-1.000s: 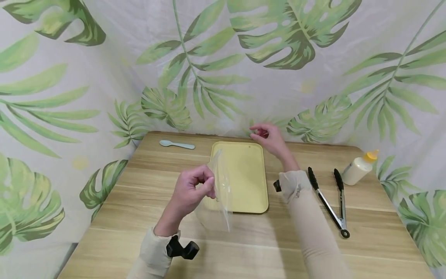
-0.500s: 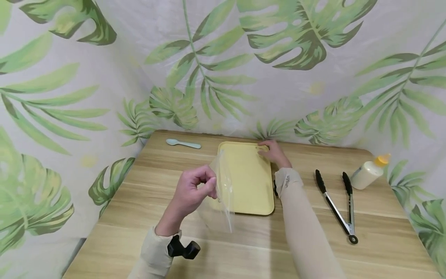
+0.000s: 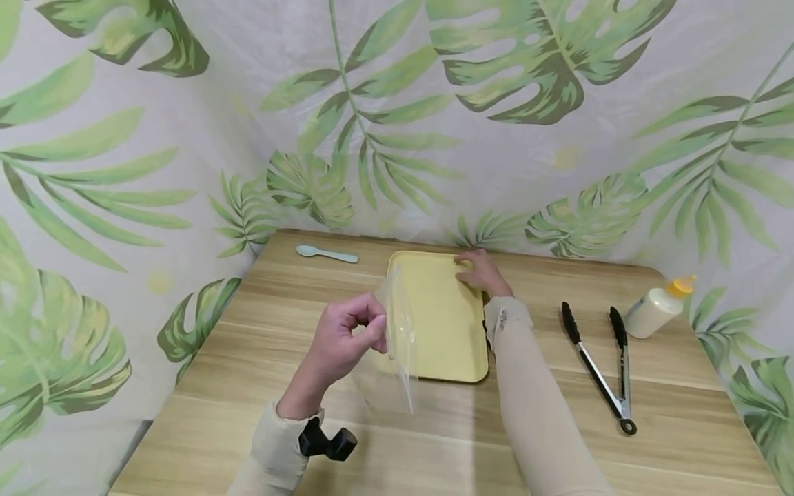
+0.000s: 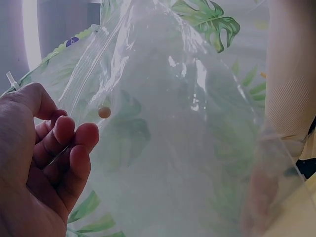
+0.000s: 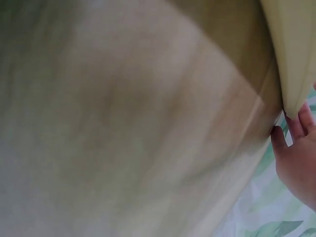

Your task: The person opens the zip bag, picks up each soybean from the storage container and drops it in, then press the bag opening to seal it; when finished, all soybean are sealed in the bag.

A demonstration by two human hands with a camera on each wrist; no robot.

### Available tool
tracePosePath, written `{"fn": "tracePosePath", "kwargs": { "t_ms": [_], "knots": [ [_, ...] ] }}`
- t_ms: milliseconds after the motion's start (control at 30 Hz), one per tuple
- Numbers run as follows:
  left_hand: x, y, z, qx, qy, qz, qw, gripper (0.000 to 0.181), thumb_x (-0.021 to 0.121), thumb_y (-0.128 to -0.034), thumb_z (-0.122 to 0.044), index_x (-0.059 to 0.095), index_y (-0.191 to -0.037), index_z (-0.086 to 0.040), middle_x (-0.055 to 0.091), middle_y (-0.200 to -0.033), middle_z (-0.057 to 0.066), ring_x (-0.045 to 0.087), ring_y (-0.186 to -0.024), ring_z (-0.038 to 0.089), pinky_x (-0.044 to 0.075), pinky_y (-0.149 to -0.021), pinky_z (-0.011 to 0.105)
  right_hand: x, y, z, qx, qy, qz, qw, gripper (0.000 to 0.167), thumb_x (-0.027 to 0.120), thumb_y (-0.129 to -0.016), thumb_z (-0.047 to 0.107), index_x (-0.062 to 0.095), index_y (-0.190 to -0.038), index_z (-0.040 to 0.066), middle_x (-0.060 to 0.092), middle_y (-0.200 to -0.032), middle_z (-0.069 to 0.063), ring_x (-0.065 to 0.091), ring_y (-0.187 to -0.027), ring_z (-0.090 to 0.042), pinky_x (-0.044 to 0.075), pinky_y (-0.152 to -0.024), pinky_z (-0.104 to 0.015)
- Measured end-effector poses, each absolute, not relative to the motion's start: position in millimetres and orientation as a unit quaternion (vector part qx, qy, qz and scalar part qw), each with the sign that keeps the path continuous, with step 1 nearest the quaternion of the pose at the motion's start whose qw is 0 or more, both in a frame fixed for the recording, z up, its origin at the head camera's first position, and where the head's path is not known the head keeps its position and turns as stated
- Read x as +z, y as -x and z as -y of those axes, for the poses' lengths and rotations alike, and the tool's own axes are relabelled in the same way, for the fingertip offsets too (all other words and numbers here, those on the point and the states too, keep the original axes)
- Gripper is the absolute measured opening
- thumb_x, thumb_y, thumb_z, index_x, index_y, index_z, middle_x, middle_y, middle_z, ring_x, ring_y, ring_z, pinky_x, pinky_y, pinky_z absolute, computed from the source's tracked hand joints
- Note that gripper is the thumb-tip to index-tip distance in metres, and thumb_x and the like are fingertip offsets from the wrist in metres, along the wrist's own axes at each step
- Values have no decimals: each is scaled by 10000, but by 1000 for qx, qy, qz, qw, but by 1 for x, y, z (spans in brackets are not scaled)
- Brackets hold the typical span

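My left hand (image 3: 347, 337) pinches a clear plastic zip bag (image 3: 403, 331) by its side and holds it upright above the near left part of the yellow tray (image 3: 443, 324). Close by those fingertips, a small round brown bead (image 4: 104, 112) shows against the bag in the left wrist view; whether it lies inside cannot be told. Over the tray's far right corner reaches my right hand (image 3: 489, 277), thumb and forefinger apart. In the right wrist view the right fingers (image 5: 280, 140) are beside the tray's edge. Anything small beneath them is hidden.
Tongs (image 3: 598, 375) with black tips lie spread to the right of the tray. A squeeze bottle (image 3: 653, 311) with a yellow cap leans behind them. At the far left lies a pale blue spoon (image 3: 327, 254). A leaf-patterned curtain (image 3: 397, 124) hangs behind the wooden table (image 3: 248, 386).
My right hand has come down from behind the tray onto its far right corner, covering a small speck seen there earlier. The left hand still holds the bag. The view has shifted slightly.
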State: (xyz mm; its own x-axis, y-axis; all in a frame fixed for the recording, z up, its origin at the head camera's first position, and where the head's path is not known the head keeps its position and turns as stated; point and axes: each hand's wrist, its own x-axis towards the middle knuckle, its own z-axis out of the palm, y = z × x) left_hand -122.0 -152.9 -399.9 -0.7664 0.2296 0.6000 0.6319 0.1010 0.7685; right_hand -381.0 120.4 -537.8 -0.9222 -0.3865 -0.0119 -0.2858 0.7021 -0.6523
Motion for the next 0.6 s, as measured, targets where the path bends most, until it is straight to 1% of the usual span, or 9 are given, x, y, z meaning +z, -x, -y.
{"fn": "tracePosePath", "kwargs": {
  "t_ms": [133, 300, 433, 600],
  "knots": [
    [-401, 122, 153, -603, 302, 719, 171, 238, 555, -906, 109, 578, -746, -65, 560, -538, 53, 634, -511, 98, 558, -520, 279, -536, 379, -121, -341, 186, -920, 61, 363, 690, -971, 108, 654, -1319, 12, 457, -1476, -278, 402, -1408, -482, 342, -1189, -626],
    [-401, 123, 153, -602, 312, 713, 179, 213, 554, -906, 113, 585, -758, -36, 558, -540, 69, 629, -499, 120, 558, -518, 280, -534, 378, -122, -354, 187, -915, 45, 291, 700, -956, 79, 698, -1237, 1, 548, -1398, -260, 449, -1369, -456, 351, -1184, -596],
    [-401, 123, 154, -603, 311, 712, 178, 213, 557, -909, 112, 586, -760, -37, 559, -540, 68, 630, -500, 122, 557, -517, 278, -535, 377, -122, -360, 182, -914, 48, 264, 701, -952, 71, 706, -1206, -3, 562, -1395, -254, 448, -1373, -448, 338, -1196, -590],
    [-403, 123, 154, -604, 307, 714, 175, 217, 559, -912, 110, 587, -759, -41, 559, -541, 66, 631, -503, 118, 554, -518, 280, -538, 378, -123, -359, 179, -915, 52, 240, 704, -950, 77, 712, -1179, 4, 545, -1421, -251, 434, -1391, -446, 314, -1213, -588]
  ]
}}
